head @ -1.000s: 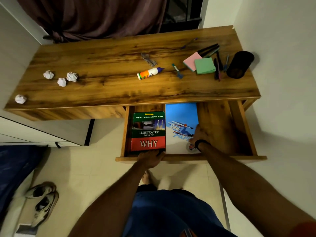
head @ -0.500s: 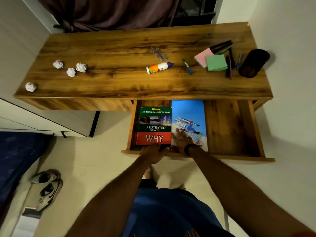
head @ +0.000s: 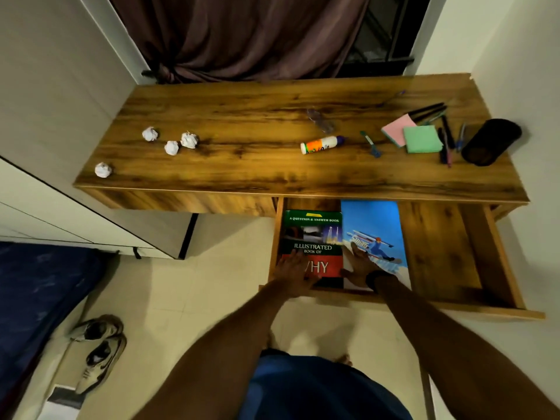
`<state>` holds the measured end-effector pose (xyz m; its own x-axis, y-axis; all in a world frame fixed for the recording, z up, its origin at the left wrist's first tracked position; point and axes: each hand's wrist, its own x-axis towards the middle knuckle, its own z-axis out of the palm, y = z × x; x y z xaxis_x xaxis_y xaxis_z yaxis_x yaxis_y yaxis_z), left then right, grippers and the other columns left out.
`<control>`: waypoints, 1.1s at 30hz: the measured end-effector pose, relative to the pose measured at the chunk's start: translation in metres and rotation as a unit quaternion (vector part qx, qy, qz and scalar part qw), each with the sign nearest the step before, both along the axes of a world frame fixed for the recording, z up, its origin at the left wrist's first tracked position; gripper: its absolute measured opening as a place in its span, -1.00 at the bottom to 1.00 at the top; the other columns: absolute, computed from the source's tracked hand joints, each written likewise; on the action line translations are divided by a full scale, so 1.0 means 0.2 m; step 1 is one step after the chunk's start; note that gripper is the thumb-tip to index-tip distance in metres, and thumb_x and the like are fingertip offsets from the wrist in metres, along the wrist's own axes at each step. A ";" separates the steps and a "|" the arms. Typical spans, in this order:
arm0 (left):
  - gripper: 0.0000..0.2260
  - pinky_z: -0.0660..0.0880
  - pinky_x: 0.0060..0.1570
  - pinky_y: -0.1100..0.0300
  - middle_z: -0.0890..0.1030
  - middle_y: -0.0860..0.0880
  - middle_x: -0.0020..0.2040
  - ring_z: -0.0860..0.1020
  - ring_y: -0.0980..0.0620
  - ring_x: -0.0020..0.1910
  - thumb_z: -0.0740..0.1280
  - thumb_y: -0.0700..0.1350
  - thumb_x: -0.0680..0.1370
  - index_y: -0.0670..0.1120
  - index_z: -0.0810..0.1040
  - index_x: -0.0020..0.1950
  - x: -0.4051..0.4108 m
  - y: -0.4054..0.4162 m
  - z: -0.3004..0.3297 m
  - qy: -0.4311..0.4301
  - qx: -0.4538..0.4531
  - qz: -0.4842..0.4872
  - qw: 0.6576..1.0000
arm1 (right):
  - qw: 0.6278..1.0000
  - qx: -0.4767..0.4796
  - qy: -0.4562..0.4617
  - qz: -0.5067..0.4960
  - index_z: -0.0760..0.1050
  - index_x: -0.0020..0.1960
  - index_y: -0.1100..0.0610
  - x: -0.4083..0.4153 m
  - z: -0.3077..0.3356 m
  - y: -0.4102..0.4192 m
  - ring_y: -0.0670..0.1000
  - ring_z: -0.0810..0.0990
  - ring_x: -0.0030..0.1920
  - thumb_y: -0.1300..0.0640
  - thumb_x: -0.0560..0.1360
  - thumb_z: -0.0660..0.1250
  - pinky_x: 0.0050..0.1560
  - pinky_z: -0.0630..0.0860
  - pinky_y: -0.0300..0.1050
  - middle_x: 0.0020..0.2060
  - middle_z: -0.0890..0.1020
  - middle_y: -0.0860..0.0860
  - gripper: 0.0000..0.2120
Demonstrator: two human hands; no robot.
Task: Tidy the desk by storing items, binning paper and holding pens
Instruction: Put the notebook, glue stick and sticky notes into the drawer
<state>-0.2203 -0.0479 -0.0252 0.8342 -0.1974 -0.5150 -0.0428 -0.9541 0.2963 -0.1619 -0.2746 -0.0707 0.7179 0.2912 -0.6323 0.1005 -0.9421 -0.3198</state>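
Open drawer (head: 439,253) under the right half of the desk (head: 257,165), with two books lying flat side by side at its left end. The person's left hand (head: 292,275) is resting, fingers spread flat, on the green-and-red book (head: 312,234) reading "A QUESTION & ANSWER BOOK", "ILLUSTRATED BOOK OF", "WHY"; the right hand (head: 360,265) is pressing flat on the blue skier book (head: 375,225), whose title is too small to read. Neither hand is gripping anything. Both books' long axes are running toward 12 o'clock. The remaining items are lying up on the desktop: glue bottle (head: 322,144) at 12 o'clock, sticky notes (head: 421,139), pens (head: 445,140) and black pen holder (head: 491,142) at 1 o'clock nearer the right hand, four crumpled paper balls (head: 172,147) at 10 o'clock nearer the left.
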 end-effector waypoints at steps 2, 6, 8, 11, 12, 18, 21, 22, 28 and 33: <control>-0.33 -0.08 0.55 -0.03 -0.05 -0.11 0.61 -0.07 -0.11 0.59 0.11 0.24 0.61 -0.05 -0.02 0.60 0.04 0.10 0.05 -0.046 -0.016 0.005 0.999 | 0.999 0.024 -0.023 -0.008 -0.18 0.58 0.03 0.04 0.06 0.15 0.22 0.00 0.55 0.01 0.59 0.25 0.50 0.13 0.12 0.56 -0.15 0.14 -0.24; -0.32 -0.06 0.55 -0.04 -0.05 -0.13 0.61 -0.05 -0.13 0.59 0.09 0.23 0.61 -0.04 -0.09 0.61 0.08 0.37 0.12 -0.070 -0.035 0.044 0.996 | 0.996 0.061 -0.063 0.003 -0.13 0.58 -0.04 0.13 0.20 0.53 0.18 0.01 0.56 -0.08 0.57 0.26 0.48 0.19 0.18 0.58 -0.07 0.06 -0.24; -0.30 -0.10 0.55 -0.03 -0.12 -0.12 0.61 -0.11 -0.11 0.59 0.04 0.27 0.61 -0.05 -0.12 0.61 0.08 0.51 0.10 -0.037 -0.028 0.038 0.998 | 0.996 0.060 -0.060 0.001 -0.17 0.58 -0.09 0.15 0.26 0.71 0.16 0.00 0.56 -0.15 0.57 0.22 0.49 0.13 0.25 0.58 -0.11 0.01 -0.25; -0.29 -0.11 0.54 -0.01 -0.14 -0.11 0.61 -0.15 -0.09 0.59 0.01 0.29 0.61 -0.05 -0.15 0.60 0.09 0.68 0.05 -0.010 -0.019 0.024 0.999 | 0.996 0.066 -0.067 0.012 -0.23 0.56 -0.17 0.17 0.32 0.91 0.14 0.10 0.54 -0.12 0.57 0.24 0.45 0.21 0.25 0.57 -0.16 -0.04 -0.22; -0.29 -0.11 0.54 -0.01 -0.14 -0.11 0.61 -0.14 -0.09 0.59 0.01 0.29 0.61 -0.05 -0.15 0.60 0.10 0.72 0.04 -0.011 -0.022 0.025 0.999 | 0.995 0.070 -0.074 0.012 -0.23 0.56 -0.15 0.18 0.34 0.95 0.13 0.05 0.55 -0.09 0.57 0.25 0.47 0.19 0.22 0.57 -0.16 -0.02 -0.21; -0.30 -0.07 0.54 -0.01 -0.13 -0.10 0.61 -0.13 -0.09 0.59 0.04 0.27 0.62 -0.06 -0.13 0.61 0.25 0.79 0.08 -0.045 -0.049 0.011 0.998 | 0.994 0.058 -0.093 -0.019 -0.18 0.58 -0.05 0.18 0.39 1.00 0.12 0.00 0.56 -0.11 0.56 0.26 0.51 0.11 0.19 0.58 -0.13 0.04 -0.21; -0.28 -0.05 0.54 -0.02 -0.14 -0.11 0.61 -0.11 -0.09 0.59 0.05 0.28 0.61 -0.06 -0.13 0.61 0.36 0.74 0.10 -0.062 -0.056 -0.010 0.996 | 0.996 0.043 -0.059 -0.054 -0.16 0.58 -0.03 0.18 0.36 0.90 0.17 0.03 0.55 -0.19 0.54 0.27 0.47 0.16 0.23 0.58 -0.15 0.04 -0.18; -0.27 -0.05 0.54 -0.02 -0.13 -0.12 0.61 -0.11 -0.09 0.59 0.05 0.29 0.60 -0.06 -0.13 0.61 0.40 0.71 0.11 -0.067 -0.061 -0.013 0.996 | 0.995 0.038 -0.056 -0.067 -0.14 0.59 0.00 0.18 0.36 0.86 0.18 0.04 0.55 -0.16 0.53 0.29 0.47 0.18 0.20 0.58 -0.16 0.04 -0.17; -0.26 -0.03 0.54 -0.01 -0.10 -0.10 0.61 -0.09 -0.09 0.59 0.06 0.29 0.60 -0.08 -0.13 0.61 0.58 0.49 0.21 -0.081 -0.059 -0.039 0.994 | 0.986 0.030 -0.120 -0.113 -0.14 0.59 0.09 0.30 0.43 0.56 0.19 0.01 0.55 -0.08 0.51 0.36 0.47 0.19 0.12 0.57 -0.15 0.10 -0.12; -0.28 -0.04 0.53 0.02 -0.10 -0.09 0.62 -0.08 -0.07 0.59 0.06 0.29 0.60 -0.06 -0.09 0.61 0.73 0.35 0.28 -0.086 -0.038 -0.048 0.994 | 0.979 0.012 -0.142 -0.147 -0.24 0.58 0.02 0.44 0.50 0.36 0.15 -0.06 0.56 -0.12 0.55 0.26 0.49 0.17 0.10 0.57 -0.22 0.02 -0.16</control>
